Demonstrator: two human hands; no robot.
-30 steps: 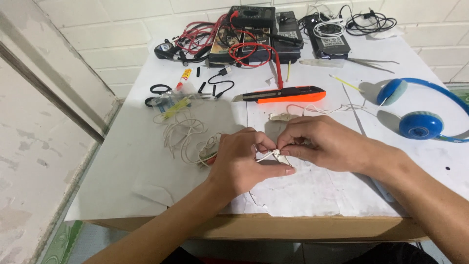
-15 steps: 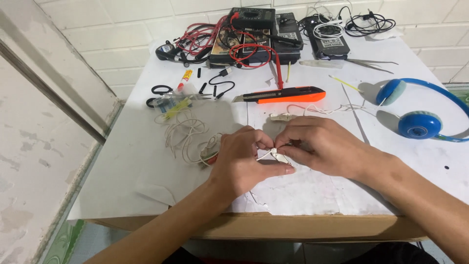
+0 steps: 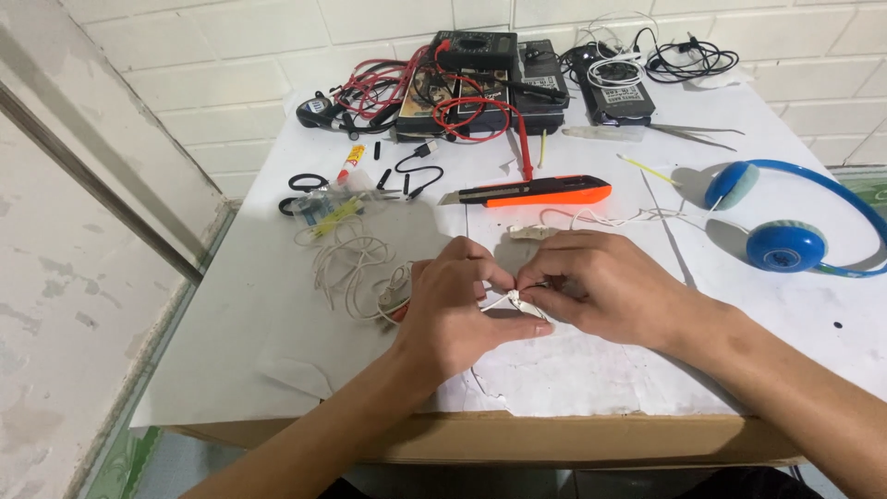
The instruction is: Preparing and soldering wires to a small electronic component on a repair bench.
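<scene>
Left hand [image 3: 455, 312] and right hand [image 3: 599, 286] meeting at frame centre, both pinching a small white earbud piece [image 3: 514, 302] between fingertips.

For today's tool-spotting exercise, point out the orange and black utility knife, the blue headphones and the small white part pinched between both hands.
Orange and black utility knife [image 3: 540, 191], head view, orange handle.
Blue headphones [image 3: 785, 247], head view, nearer ear cup.
Small white part [image 3: 511, 300], head view, its exposed middle.

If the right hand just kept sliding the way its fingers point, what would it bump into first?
The right hand points left, so it would probably meet the left hand first; their fingertips already nearly touch around the small white piece.
</scene>
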